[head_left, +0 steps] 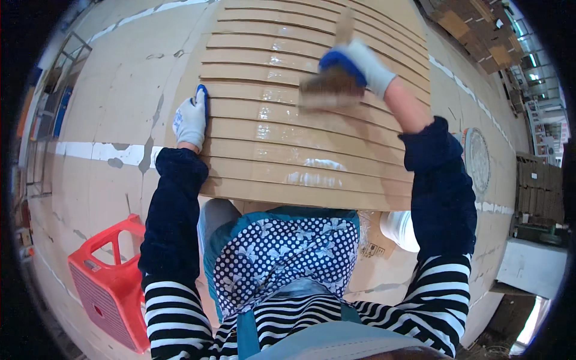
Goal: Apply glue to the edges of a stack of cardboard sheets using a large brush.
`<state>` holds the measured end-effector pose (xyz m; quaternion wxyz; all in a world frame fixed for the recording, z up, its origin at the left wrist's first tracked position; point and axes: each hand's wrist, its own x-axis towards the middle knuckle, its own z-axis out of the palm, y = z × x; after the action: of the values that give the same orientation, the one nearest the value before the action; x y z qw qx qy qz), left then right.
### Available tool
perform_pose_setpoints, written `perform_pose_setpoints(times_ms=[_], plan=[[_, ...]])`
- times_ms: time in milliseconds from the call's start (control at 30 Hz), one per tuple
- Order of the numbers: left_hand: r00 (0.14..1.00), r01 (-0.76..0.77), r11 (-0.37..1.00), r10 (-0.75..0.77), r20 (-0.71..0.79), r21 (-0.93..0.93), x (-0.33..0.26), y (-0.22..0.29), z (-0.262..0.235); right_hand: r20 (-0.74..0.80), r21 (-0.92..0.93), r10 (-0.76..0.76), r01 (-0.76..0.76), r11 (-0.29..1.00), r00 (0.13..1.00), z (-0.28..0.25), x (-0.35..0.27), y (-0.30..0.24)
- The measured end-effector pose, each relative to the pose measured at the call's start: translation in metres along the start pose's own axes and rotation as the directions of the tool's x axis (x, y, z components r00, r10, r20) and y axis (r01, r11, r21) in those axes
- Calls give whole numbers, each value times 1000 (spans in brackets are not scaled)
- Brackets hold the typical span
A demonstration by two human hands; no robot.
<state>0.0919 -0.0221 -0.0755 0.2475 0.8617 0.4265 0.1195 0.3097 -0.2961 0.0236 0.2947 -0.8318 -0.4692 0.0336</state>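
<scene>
In front of me lies a stack of brown cardboard sheets (312, 129), fanned out so that their edges show as overlapping parallel strips. Wet, shiny streaks run down its middle. My right hand (362, 63), in a white and blue glove, is closed round a wide brush (333, 90). The brush is blurred by motion; its handle points away from me and its broad end lies over the strips. My left hand (191, 118), gloved the same way, rests against the stack's left edge with its fingers extended along it.
A red plastic stool (111, 282) stands on the floor at my left. Under the stack's right side is a white bucket (401, 230), and a round drum (477, 159) stands farther right. Cardboard piles (474, 30) line the far right; a metal rack (57, 102) stands far left.
</scene>
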Motion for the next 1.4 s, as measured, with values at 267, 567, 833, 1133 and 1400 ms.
perform_pose_setpoints(times_ms=[267,567,833,1133,1400], plan=[[1000,-3,1000,3,4,-24,3,3,10,-781,-171,109,-377,910,615,-7,144,30],[999,31,999,-30,31,-23,7,-11,8,-136,-187,-43,17,982,990,81,-40,-83],[999,10,996,-6,48,-94,2,-2,3,-118,72,117,-109,991,986,87,-86,-116],[994,-75,979,88,61,-190,-4,-5,4,-226,-484,-224,91,870,948,90,-51,-124],[991,-125,968,134,24,-216,6,-23,7,-5,-163,65,-65,985,998,110,-144,-188]])
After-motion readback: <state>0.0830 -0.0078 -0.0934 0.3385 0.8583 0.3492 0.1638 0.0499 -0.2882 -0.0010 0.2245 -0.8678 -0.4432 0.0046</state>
